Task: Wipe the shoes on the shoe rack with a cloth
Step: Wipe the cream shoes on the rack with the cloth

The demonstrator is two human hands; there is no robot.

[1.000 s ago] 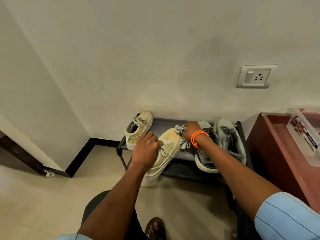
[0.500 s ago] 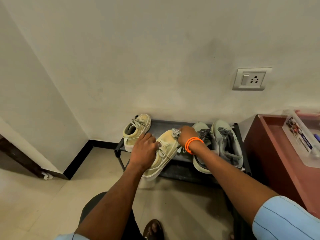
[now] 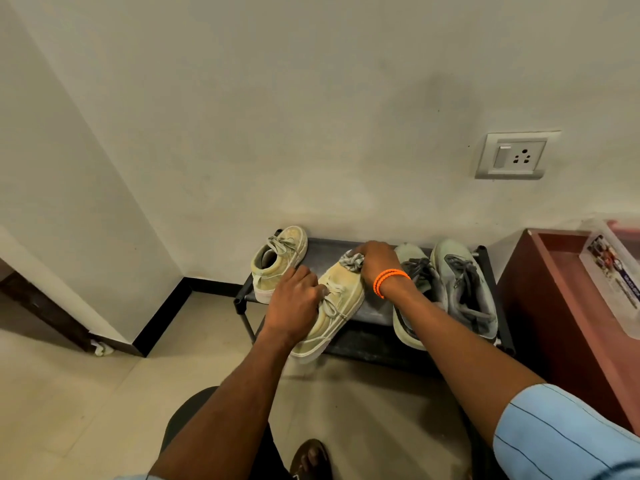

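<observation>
Head view, only one.

A yellow canvas sneaker [image 3: 341,303] is being held tilted at the front edge of the black shoe rack [image 3: 377,311], heel end hanging past the edge toward the person. It is being gripped by the left hand [image 3: 294,304] from the side, fingers curled over the laces and the collar. A crumpled gray cloth [image 3: 351,262] is being pinched in the right hand [image 3: 375,261], fingers bent narrow around it, and is being pressed against the toe of that sneaker. Most of the cloth is being hidden under the fingers; only a bunched end is showing just left of them.

Orange bands [image 3: 390,281] are being worn on the right wrist. A light blue striped sleeve [image 3: 561,434] is being seen on the right upper arm.

A second yellow sneaker [image 3: 280,263] is sitting on the rack just beyond and left of the left-hand fingers, toe toward the wall, apart from the held one. Two gray sneakers [image 3: 450,289] are lying side by side on the rack right of the right hand; the nearer one is being partly covered by the right forearm.

A switch-and-socket plate [image 3: 514,155] is mounted on the wall above and right of the hands. A reddish-brown cabinet [image 3: 554,306] is standing right of the rack, with a clear plastic box [image 3: 620,282] lying on top. A sandalled foot [image 3: 310,459] is being seen on the tiled floor below the arms.
</observation>
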